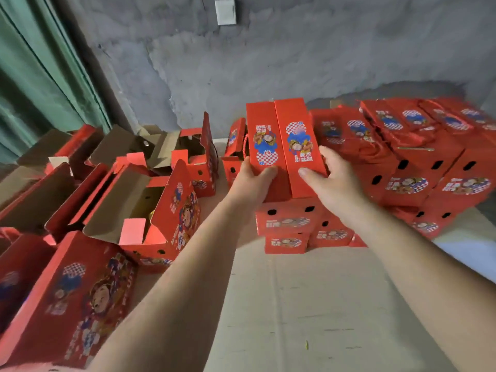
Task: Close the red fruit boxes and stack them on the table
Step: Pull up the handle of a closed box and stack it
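Both hands, left hand (251, 178) and right hand (331, 178), are gripping a closed box (284, 146) atop the stack (287, 224). Open boxes (139, 208) are crowding left of it; closed ones (418, 157) are sitting right.

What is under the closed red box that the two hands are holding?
Under the held box, gripped by the left hand and the right hand, stands a stack of closed red boxes. Whether it already rests on them is hidden by the hands.
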